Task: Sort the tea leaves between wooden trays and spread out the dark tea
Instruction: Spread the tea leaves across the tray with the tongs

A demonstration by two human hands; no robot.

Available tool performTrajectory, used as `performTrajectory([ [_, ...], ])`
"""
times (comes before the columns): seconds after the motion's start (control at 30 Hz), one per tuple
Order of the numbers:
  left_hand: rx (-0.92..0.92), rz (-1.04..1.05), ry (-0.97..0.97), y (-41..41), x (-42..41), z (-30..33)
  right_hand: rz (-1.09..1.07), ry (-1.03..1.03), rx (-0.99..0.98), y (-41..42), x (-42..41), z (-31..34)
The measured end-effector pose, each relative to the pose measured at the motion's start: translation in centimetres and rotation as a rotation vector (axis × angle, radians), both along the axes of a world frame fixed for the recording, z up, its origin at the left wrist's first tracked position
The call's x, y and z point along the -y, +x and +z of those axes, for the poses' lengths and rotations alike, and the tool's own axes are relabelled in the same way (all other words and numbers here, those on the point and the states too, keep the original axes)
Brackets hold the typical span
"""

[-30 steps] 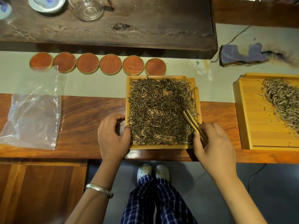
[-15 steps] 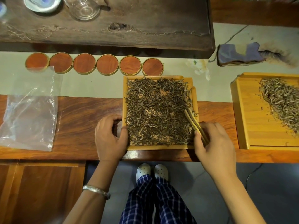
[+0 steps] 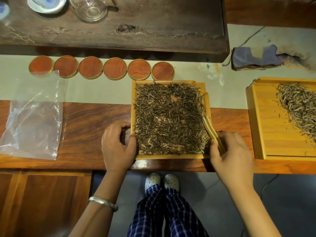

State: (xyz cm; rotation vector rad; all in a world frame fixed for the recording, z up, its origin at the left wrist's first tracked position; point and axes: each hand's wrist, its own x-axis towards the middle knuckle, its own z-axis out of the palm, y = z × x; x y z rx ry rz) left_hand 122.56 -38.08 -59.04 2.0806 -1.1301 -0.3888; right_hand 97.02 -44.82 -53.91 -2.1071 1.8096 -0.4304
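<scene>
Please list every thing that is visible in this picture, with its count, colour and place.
wooden tray: 1, light wood, centre
dark tea: 1 layer, dark brown, spread in that tray
second tray: 1, light wood, right edge
paler tea: 1 heap, grey-green, in second tray
bamboo tongs: 1, tan, centre tray's right rim
round lids: 6, reddish, row behind tray
plastic bag: 1, clear, left
glass cup: 1, clear, top
cloth: 1, blue-grey, upper right
bracelet: 1, silver, left wrist
left hand: grips tray's left rim
right hand: holds tongs
</scene>
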Motion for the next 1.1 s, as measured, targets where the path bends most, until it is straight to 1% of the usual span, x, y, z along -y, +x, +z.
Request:
performTrajectory([
  [0.1, -0.008, 0.011, -0.001, 0.0, 0.0, 0.0, 0.015, 0.000, 0.018, 0.0, 0.6, 0.1],
  [0.23, -0.006, 0.004, 0.003, 0.1, 0.0, -0.1, 0.017, -0.053, 0.046, 0.1, 2.1, 0.9],
  [0.33, -0.007, 0.004, 0.006, 0.0, 0.0, -0.2, 0.077, -0.076, 0.032, 1.9, 4.1, 1.3],
  [0.43, -0.010, 0.008, 0.003, 0.1, 0.0, -0.2, 0.145, -0.054, -0.003, 4.0, 5.4, 1.1],
  [0.53, -0.010, 0.007, -0.005, 0.1, 0.0, -0.1, 0.147, -0.033, -0.037, 4.0, 5.6, 0.6],
  [0.67, 0.000, -0.002, 0.000, 0.1, 0.0, -0.2, 0.118, -0.045, -0.037, 3.1, 5.6, 0.7],
  [0.83, -0.002, 0.004, -0.003, 0.1, 0.0, -0.2, 0.177, 0.012, -0.013, 3.6, 5.0, 0.8],
  [0.97, 0.000, 0.001, -0.006, 0.2, 0.0, -0.3, 0.120, -0.008, 0.068, 2.9, 4.0, 1.4],
  [1.1, 0.006, -0.006, 0.000, 0.1, -0.1, -0.3, 0.153, 0.018, 0.103, 1.4, 1.1, 2.2],
])
